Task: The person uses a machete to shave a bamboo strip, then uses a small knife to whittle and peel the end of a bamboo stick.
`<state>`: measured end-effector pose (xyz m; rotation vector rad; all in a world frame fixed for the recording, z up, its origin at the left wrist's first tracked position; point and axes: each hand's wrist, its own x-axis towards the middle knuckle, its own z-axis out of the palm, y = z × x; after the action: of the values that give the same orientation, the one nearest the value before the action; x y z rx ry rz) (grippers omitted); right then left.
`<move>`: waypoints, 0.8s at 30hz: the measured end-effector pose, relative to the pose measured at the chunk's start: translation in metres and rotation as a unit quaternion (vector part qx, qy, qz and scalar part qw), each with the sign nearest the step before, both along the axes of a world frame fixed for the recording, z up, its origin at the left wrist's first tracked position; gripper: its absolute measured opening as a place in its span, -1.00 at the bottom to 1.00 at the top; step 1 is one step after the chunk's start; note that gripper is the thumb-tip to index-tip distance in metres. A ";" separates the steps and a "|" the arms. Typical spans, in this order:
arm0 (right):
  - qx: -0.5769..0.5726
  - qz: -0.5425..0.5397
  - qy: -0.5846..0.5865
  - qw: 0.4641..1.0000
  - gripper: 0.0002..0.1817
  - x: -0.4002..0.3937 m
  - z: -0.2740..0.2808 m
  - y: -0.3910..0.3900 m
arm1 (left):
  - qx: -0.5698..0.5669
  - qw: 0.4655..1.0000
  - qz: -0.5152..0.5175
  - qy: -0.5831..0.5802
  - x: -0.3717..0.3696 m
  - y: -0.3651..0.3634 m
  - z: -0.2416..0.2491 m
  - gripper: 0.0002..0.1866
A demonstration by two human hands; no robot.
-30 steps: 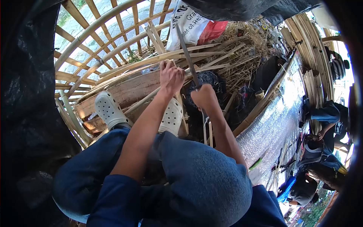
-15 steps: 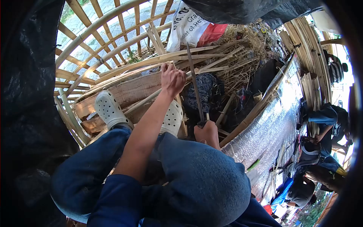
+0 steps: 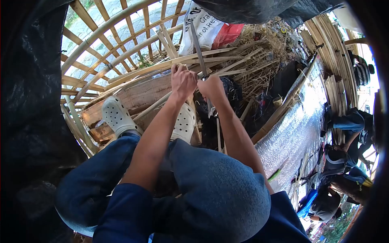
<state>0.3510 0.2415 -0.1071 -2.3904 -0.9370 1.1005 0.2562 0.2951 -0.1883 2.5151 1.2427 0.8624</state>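
Bamboo strip point(image 3: 162, 101) gripped by left hand point(image 3: 183, 80), one knife point(image 3: 199, 48) clenched in right hand point(image 3: 210, 86)

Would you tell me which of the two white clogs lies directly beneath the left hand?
The clog between the forearms, just under the left hand; the other clog sits apart, nearer the lattice.

Dark blue short sleeves point(image 3: 121, 210), bare forearms. Blue denim jeans point(image 3: 219, 190), faded at the knees. White perforated clogs point(image 3: 116, 117) on both feet.

Pale tan bamboo strips point(image 3: 190, 60), white perforated clogs point(image 3: 117, 117), blue trousers point(image 3: 219, 190), a white-and-red sack point(image 3: 210, 28).
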 end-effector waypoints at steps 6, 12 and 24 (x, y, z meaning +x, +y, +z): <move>0.037 -0.007 -0.128 0.991 -0.69 -0.029 -0.001 -0.112 | -0.002 0.999 0.025 -0.020 -0.002 0.000 -0.002 -0.63; -0.012 -0.079 -0.078 0.994 -0.72 -0.046 0.011 -0.150 | 0.020 0.999 0.017 -0.038 -0.001 -0.001 -0.005 -0.61; -0.035 0.025 0.029 0.999 -0.69 0.007 0.028 -0.024 | 0.024 1.000 0.011 -0.016 -0.002 -0.001 -0.003 -0.62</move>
<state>0.3582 0.2171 -0.0791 -2.3869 -0.9592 1.2345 0.2537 0.2936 -0.1914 2.5180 1.2573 0.9446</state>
